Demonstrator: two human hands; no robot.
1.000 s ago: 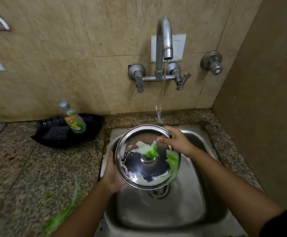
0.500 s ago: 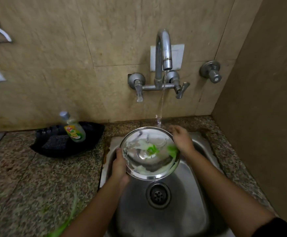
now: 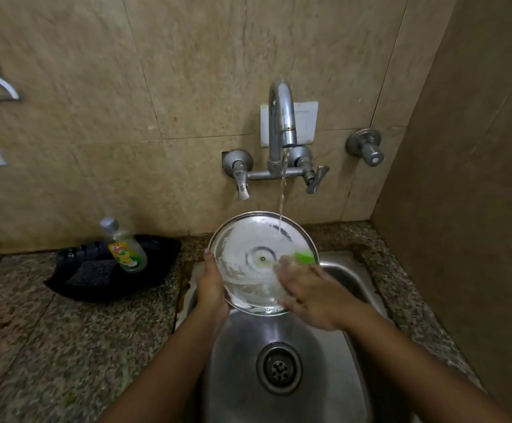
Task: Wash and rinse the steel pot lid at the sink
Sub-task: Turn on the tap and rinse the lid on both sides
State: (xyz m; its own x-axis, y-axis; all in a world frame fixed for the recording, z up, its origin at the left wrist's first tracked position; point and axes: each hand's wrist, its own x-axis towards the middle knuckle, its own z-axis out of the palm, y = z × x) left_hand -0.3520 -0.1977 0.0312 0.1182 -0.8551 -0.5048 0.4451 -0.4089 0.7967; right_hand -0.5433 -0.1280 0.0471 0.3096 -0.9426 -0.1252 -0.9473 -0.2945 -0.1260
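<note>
The round steel pot lid [image 3: 248, 239] is tilted toward me over the back of the steel sink [image 3: 242, 361], its face filmed with white suds. Water from the tap [image 3: 282, 117] lands on the lid's upper right. My left hand [image 3: 212, 288] grips the lid's left rim, thumb on the face. My right hand [image 3: 312, 297], blurred by motion, lies across the lid's lower right. A green scrub pad [image 3: 304, 256] shows at its fingertips, against the lid.
A dish soap bottle [image 3: 125, 248] leans in a black tray [image 3: 96, 285] on the granite counter to the left. The drain [image 3: 279, 368] sits in the basin below the lid. A second valve [image 3: 366, 148] sticks out of the tiled wall, and a side wall stands close on the right.
Both hands have lifted the lid up and back until its top sits under the running water. My right hand came off the far rim and now lies on the lid's near face.
</note>
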